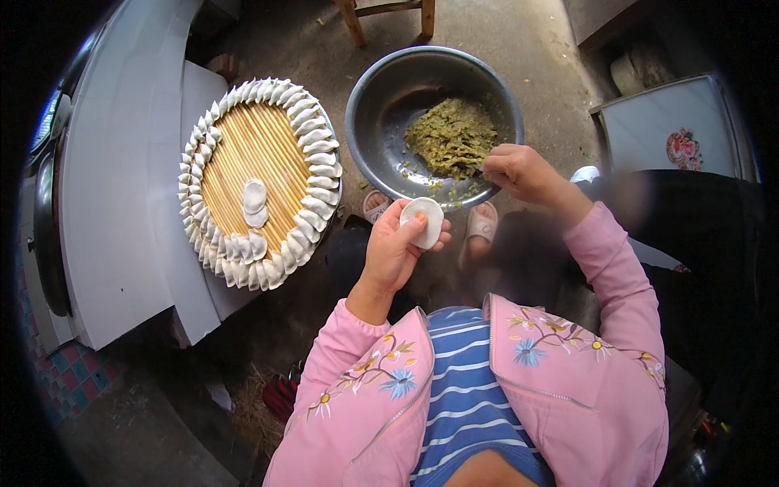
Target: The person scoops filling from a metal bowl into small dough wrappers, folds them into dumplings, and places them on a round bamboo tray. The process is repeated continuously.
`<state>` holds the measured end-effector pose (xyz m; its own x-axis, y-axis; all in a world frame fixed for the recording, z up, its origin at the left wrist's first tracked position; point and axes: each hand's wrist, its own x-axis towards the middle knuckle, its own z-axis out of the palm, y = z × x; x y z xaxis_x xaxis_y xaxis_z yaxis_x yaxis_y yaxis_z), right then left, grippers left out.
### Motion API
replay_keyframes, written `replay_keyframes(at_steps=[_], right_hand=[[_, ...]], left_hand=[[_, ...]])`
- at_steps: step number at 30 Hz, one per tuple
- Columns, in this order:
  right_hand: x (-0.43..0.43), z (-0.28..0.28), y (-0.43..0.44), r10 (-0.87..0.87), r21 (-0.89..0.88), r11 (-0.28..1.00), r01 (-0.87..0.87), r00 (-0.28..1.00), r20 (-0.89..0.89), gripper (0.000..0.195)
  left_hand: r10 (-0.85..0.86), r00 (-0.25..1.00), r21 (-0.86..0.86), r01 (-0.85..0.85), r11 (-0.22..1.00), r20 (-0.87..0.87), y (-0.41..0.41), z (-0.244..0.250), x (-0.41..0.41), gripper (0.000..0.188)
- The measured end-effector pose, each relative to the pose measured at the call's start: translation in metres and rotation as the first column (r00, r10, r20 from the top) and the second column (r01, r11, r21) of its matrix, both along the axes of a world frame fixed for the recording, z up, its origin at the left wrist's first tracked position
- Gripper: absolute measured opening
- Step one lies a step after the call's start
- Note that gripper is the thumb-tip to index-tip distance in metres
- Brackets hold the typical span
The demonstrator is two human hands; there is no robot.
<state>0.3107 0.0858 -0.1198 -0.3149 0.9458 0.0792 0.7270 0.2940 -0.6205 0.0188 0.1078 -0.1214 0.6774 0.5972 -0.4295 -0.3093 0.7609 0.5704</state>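
My left hand (389,246) holds a round white dough wrapper (424,223) flat on its fingers, the thumb resting on top. No filling shows on the wrapper. At the right rim of a large metal basin (377,134), my right hand (517,173) has its fingers pinched together at the chopped green filling (453,134). It seems to grip a small utensil, mostly hidden by the fingers and the filling. To the left lies a round tray of plant stalks (261,146), ringed by rows of folded dumplings (319,158). Loose wrappers (254,198) overlap near its middle.
The tray sits by a pale counter (122,182). Wooden stool legs (389,9) stand beyond the basin. At right are dark-clothed legs (688,225), apparently another person's, and a pale panel with a flower print (684,149). Sandalled feet (481,228) are close below the basin.
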Motion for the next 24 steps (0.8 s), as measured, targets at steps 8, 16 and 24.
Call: replay_keyframes(at_steps=[8,16,24], right_hand=[[0.01,0.003,0.004,-0.062,-0.243,0.969,0.033,0.992,-0.113,0.009],[0.005,0.005,-0.023,-0.442,-0.542,0.834,0.103,0.712,-0.545,0.012],[-0.002,-0.01,-0.05,-0.758,-0.736,0.647,0.199,0.275,-0.592,0.015]], left_hand=[[0.039,0.998,0.064,-0.036,0.997,-0.049,0.01,0.001,-0.005,0.025],[0.099,0.987,0.088,-0.089,0.992,-0.126,0.01,-0.002,-0.006,0.026],[0.061,0.989,0.101,-0.047,0.994,-0.137,0.004,0.003,0.002,0.035]])
